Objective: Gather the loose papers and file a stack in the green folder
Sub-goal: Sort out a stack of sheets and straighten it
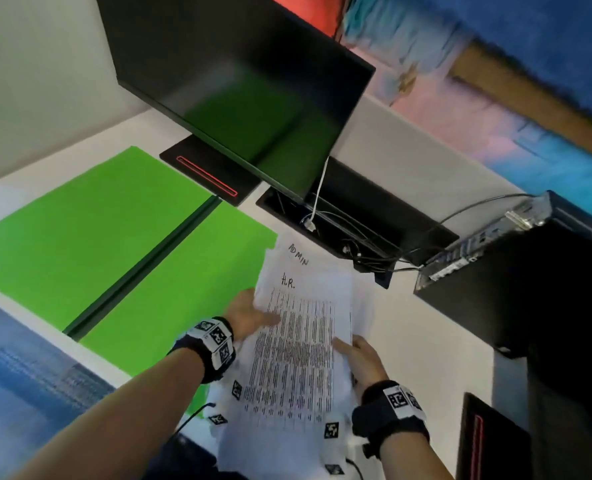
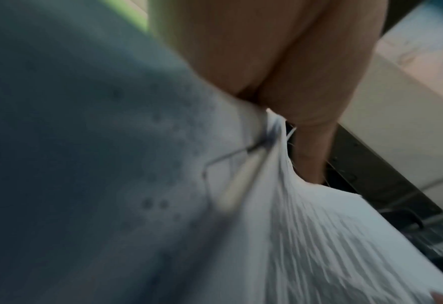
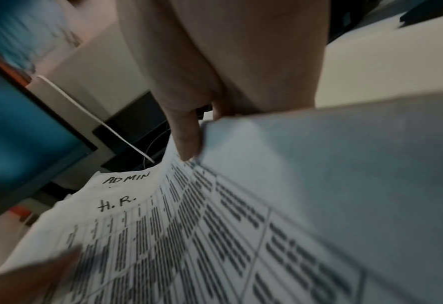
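White printed sheets, the stack of papers (image 1: 294, 351), sit between our two hands above the desk (image 1: 436, 341), just right of the green folder (image 1: 114, 251), which lies spread open and flat. On the top sheet we read "H.R." in black marker above dense rows of printed table text (too blurred to make out), and "ADMIN" on the sheet showing behind it. Our left hand (image 1: 249, 315) pinches the stack's left edge, thumb lying across the print; our right hand (image 1: 362, 360) pinches the right edge, thumb on top, fingers hidden under the paper. Small square coded markers dot the lower corners of the sheets. Beyond the folder stands a black monitor (image 1: 239, 88) on its base with a red-lined slot; a white cable (image 1: 318, 192) drops into the black cable tray (image 1: 356, 216). To the right lies a dark computer box (image 1: 516, 268).
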The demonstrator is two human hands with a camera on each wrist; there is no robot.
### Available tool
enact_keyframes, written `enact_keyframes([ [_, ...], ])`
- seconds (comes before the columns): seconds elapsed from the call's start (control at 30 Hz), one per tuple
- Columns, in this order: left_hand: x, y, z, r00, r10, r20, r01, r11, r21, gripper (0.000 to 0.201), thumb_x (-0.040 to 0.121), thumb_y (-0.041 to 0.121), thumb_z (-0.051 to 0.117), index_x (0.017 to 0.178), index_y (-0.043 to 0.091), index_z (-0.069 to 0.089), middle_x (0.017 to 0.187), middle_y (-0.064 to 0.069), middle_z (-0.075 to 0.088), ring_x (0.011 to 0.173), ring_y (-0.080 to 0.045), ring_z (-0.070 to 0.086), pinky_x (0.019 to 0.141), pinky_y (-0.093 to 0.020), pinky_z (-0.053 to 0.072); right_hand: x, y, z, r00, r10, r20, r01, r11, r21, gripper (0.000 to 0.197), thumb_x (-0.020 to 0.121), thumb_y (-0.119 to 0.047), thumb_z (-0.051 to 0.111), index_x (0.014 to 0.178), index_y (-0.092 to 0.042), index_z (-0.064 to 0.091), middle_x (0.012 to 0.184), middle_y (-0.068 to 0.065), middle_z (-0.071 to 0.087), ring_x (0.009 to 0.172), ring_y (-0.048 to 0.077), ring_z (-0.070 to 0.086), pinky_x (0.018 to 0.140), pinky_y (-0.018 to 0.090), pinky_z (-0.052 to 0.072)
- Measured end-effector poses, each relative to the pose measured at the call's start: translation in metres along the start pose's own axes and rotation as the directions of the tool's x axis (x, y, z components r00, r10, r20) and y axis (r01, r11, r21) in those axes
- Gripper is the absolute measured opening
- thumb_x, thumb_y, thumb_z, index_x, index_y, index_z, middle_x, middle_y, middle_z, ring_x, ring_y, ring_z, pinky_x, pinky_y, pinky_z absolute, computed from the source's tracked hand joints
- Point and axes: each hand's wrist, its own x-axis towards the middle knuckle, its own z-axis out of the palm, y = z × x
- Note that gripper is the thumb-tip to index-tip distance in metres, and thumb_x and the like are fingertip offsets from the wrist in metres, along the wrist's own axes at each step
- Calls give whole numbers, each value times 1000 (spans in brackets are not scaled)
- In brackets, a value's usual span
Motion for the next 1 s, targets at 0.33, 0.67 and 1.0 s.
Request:
enact_keyframes([
  [0.33, -45, 98, -18, 878, 438, 192, -410, 896, -169, 47, 79, 5, 77, 124, 16, 67, 122, -1, 74, 108, -16, 72, 94, -35, 56, -30, -50, -65, 927, -369, -65, 368, 867, 335, 68, 70, -26, 85, 131, -17, 57, 123, 9, 71, 114, 30, 66, 99, 44, 50],
  [0.67, -82, 163, -32, 660, 748, -71, -731, 617, -290, 47, 67, 17, 85, 110, 6, 71, 108, -4, 79, 98, -21, 76, 81, -35, 61, -85, -130, -46, 656, -699, -284, 745, 539, 394, 30, 84, 5, 68, 95, -21, 77, 104, -3, 78, 105, 15, 71, 91, 30, 56],
  [1.0, -54, 156, -25, 685, 703, -188, -728, 662, -178, 52, 66, 5, 89, 114, 3, 68, 106, -10, 77, 92, -17, 75, 86, -35, 59, -46, -96, -37, 779, -619, -97, 625, 759, 184, 41, 75, 2, 78, 114, -6, 68, 107, 5, 77, 99, 21, 73, 80, 26, 59],
])
